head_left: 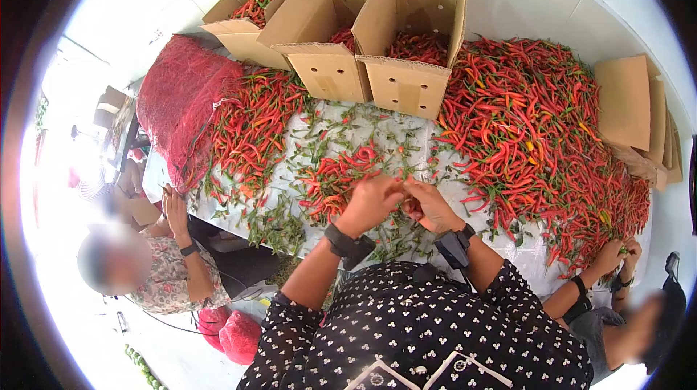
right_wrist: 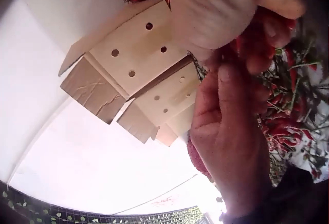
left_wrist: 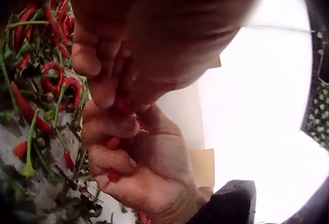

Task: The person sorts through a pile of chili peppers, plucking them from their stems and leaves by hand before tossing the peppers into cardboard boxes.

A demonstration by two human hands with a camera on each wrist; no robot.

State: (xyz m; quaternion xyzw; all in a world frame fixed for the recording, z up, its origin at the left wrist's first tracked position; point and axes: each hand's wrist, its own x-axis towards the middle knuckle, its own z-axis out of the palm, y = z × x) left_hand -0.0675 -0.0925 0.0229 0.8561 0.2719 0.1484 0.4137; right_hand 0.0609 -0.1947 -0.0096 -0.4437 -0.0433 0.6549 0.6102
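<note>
The left hand (head_left: pixel 369 205) and right hand (head_left: pixel 433 208) meet above a small heap of red chillies (head_left: pixel 330 190) in the head view. Red chillies (left_wrist: pixel 113 175) show between the curled fingers of the right hand (left_wrist: pixel 139 167) in the left wrist view. Thumb and fingers of the left hand (right_wrist: pixel 229 131) pinch at a red chilli (left_wrist: pixel 122 106) where both hands touch; the fingers partly hide it. In the right wrist view the right hand (right_wrist: pixel 213 13) grips several red chillies (right_wrist: pixel 262 29) against its palm.
A large chilli pile (head_left: pixel 530 128) lies right, a smaller one (head_left: pixel 254 121) left beside a red net sack (head_left: pixel 181 99). Cardboard boxes (head_left: pixel 406 88) stand behind. Green stems (head_left: pixel 279 226) litter the table. One person's hands (head_left: pixel 174 212) are at left, another's (head_left: pixel 617 256) at right.
</note>
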